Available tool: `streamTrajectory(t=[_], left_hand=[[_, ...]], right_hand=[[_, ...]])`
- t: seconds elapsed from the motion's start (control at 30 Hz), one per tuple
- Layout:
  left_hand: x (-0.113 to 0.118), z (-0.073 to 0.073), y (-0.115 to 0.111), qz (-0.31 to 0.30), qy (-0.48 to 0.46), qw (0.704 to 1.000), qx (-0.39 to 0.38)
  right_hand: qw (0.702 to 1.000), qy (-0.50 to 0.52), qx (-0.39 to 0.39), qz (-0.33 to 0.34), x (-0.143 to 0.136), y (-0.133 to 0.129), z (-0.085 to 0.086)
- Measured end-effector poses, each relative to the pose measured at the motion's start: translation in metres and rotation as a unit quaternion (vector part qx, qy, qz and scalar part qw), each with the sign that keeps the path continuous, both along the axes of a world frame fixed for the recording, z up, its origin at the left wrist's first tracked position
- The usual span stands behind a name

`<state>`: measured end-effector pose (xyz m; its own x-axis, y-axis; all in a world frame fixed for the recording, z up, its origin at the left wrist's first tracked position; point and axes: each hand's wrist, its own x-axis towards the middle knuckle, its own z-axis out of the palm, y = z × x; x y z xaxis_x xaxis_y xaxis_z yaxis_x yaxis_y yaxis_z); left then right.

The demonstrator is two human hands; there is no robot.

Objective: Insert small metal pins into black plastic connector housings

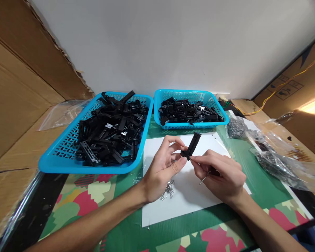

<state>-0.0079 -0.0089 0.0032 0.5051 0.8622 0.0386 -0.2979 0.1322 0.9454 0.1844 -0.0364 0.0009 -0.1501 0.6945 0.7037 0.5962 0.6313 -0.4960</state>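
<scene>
Head view: my left hand (pixel 161 169) pinches a black part (pixel 194 142), my right hand (pixel 223 174), at its four o'clock, gripping a metal rod (pixel 204 177)!

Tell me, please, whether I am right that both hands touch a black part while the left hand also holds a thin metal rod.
Not quite: the head view shows the thin metal rod in the right hand, not the left hand; both hands do touch the black part.

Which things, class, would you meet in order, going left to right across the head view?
Larger bright-blue perforated plastic basket, left hand, slim black plastic piece, right hand, crumpled clear plastic bag at far right.
</scene>
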Motion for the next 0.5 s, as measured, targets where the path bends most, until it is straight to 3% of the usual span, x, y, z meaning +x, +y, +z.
streamTrajectory(t=[0.27,0.5], left_hand=[[0.003,-0.004,0.005,0.0,-0.034,0.999,-0.012],[0.001,-0.001,0.005,-0.05,-0.006,0.999,-0.004]], right_hand=[[0.994,0.032,-0.097,0.051,0.002,0.007,0.012],[0.997,-0.029,-0.043,0.057,0.019,0.01,0.012]])
